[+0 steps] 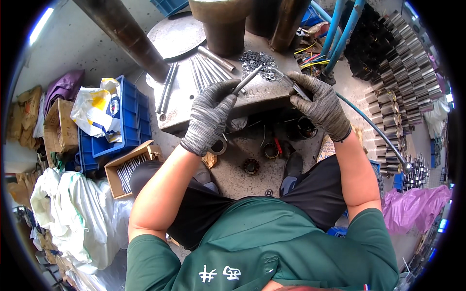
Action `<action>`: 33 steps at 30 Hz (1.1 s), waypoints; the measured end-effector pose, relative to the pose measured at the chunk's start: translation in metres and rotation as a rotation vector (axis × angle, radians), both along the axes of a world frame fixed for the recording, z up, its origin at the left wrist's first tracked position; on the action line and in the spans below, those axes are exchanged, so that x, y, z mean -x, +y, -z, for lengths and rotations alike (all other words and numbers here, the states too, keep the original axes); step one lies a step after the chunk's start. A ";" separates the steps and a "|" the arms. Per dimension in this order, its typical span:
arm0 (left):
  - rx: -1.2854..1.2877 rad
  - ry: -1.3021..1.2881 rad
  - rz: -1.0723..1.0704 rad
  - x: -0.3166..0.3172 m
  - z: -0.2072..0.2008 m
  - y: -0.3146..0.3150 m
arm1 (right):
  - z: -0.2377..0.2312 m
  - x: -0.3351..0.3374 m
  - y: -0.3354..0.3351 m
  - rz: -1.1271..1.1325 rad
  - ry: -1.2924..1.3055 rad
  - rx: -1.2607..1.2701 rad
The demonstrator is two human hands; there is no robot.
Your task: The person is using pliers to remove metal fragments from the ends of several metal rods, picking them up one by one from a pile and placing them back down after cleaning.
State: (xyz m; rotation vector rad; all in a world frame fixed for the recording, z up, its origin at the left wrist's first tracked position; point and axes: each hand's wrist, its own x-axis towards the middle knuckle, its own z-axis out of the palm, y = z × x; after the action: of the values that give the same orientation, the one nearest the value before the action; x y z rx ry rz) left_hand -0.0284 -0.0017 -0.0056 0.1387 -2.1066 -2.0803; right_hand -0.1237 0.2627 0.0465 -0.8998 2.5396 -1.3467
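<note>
My gloved left hand (210, 114) is closed around a slim steel shaft (250, 78), which points up and to the right over the metal work table's front edge. Across from it, my gloved right hand (321, 104) grips what looks like pliers (292, 85), their thin tips aimed toward the shaft's far end. Whether the tips touch the shaft, I cannot tell. Just beyond both hands lies a pile of small metal clips or rings (257, 62). Several bare steel shafts (206, 70) rest side by side left of that pile, partly behind my left hand.
The thick metal table (182, 104) carries a heavy round post (221, 29). At left stand blue crates (130, 116) and an open carton of rods (127, 172). Stacked metal cylinders (403, 63) line the right side, near a blue hose (371, 123). Loose rings lie under the table.
</note>
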 end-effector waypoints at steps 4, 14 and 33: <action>0.341 0.039 -0.011 -0.003 -0.007 0.000 | 0.001 0.002 0.005 -0.137 0.041 -0.079; -0.073 -0.169 0.291 -0.011 -0.010 -0.002 | -0.001 0.006 0.004 -0.430 -0.111 -0.213; -0.728 -0.344 0.591 -0.004 0.000 -0.008 | 0.021 0.005 0.003 -0.495 -0.175 -0.055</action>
State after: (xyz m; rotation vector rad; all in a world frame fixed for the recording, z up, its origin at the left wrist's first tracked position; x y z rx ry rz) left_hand -0.0240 -0.0094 -0.0057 -0.0513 -1.5312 -3.3169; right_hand -0.1286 0.2656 0.0259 -1.2325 2.0278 -1.1359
